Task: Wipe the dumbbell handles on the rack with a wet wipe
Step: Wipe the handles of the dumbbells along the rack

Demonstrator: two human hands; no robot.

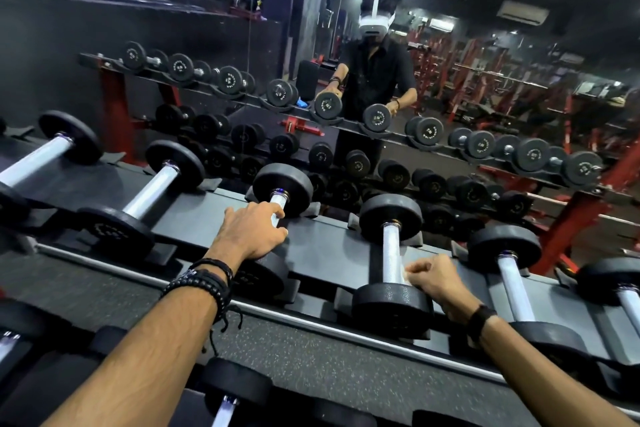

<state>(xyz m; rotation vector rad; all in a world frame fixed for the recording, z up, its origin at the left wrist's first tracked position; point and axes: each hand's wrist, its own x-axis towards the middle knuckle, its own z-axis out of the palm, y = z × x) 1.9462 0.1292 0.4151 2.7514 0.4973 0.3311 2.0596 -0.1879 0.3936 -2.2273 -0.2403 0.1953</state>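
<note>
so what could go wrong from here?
1. The left hand grips one dumbbell handle and could roll that dumbbell off its cradle.
2. The right hand pinches a small wipe low on the next handle; the upper part may get missed.

A dumbbell rack (332, 253) runs from the left edge down toward the lower right of the frame; a mirror (207, 55) fills the upper half behind it. At centre, the left hand (251, 230) curls round the handle of a dumbbell (282, 189), fingers wrapped over the knurled bar; dark bracelets (204, 282) ring that wrist. Right of centre, the right hand (434, 279) pinches a pale wet wipe (405, 276) against the lower handle of the next dumbbell (391, 253); a black band (479, 321) sits on its wrist. More dumbbells (162, 180) lie at left.
</note>
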